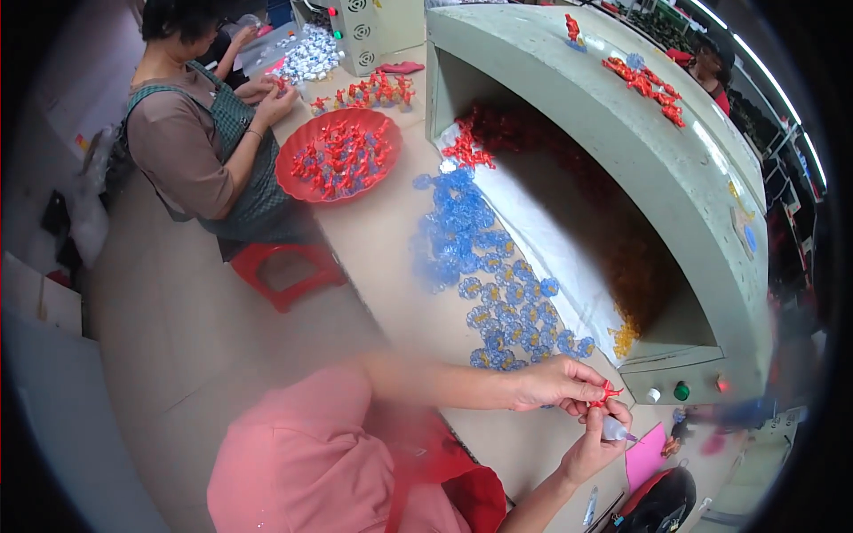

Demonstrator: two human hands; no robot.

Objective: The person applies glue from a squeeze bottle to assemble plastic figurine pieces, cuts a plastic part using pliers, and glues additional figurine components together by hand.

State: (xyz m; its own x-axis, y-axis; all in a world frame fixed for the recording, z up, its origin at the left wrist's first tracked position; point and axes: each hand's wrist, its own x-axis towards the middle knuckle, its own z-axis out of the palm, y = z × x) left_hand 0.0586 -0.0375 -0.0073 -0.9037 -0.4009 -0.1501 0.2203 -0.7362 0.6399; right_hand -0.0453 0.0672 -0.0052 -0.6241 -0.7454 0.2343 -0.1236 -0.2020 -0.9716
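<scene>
My left hand (558, 384) pinches a small red plastic figure (608, 393) between its fingertips. Just below it, my right hand (593, 451) is closed round a small translucent squeeze bottle (615, 429) with a purplish tip. Both hands meet over the table, and the fingers partly hide the figure and the bottle. Left of my hands lie many clear blue flower-shaped pieces (511, 315), several with yellow centres. A small pile of yellow pieces (625, 336) sits at the near end of a white cloth (542, 258).
A pale green arched machine (742, 266) stands along the table, with red pieces (471, 147) in its opening and red figures (644, 82) on top. A red bowl (286, 169) of figures stands by a seated co-worker (182, 133). A pink sheet (646, 457) lies right of my hands.
</scene>
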